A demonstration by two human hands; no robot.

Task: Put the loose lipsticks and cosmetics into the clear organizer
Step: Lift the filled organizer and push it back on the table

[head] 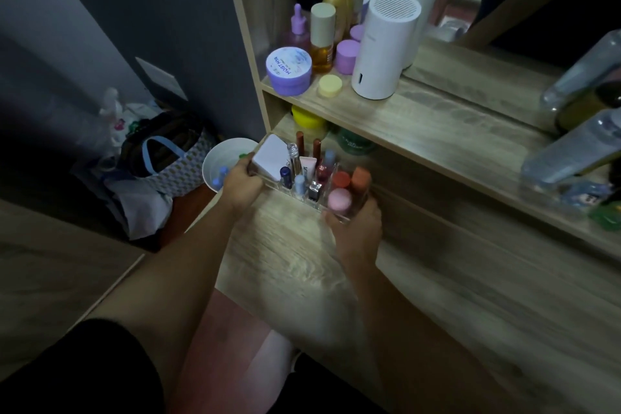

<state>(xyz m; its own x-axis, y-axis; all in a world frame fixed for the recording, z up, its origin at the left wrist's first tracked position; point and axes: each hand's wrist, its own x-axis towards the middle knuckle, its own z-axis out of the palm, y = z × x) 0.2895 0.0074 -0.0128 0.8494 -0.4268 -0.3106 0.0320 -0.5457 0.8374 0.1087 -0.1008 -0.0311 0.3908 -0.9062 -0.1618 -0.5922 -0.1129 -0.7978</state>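
At the far left end of the wooden table (336, 279), tucked against the low opening under the shelf (437, 118), sat the clear organizer (337, 218) — and both hands were on it. The left hand (242, 185) had its fingers closed around the left end, beside a white square compact (270, 155) lying in that end's compartment. The right hand (356, 232) gripped the near right corner, fingers curled around the clear wall just below a pink round-topped pot (340, 200).

Inside the organizer the cosmetics stood upright in their slots: two dark red lipstick tubes (300, 142) at the back, a pale pink squeeze tube (307, 167) in the middle, a dark blue-capped one (285, 176) and a light blue-capped one (299, 183) toward the front, a small silver-and-black bottle (314, 191), and two orange-red caps (360, 179) at the right end. Whether the organizer rested on the table or was lifted just clear of it, I could not tell — the picture was blurred there.

On the shelf above stood a purple jar (289, 71), an amber bottle (322, 40) with a beige cap, a small yellow lid (330, 85) and a white cylindrical device (384, 47). A white bucket (223, 161) sat on the floor just left of the table.
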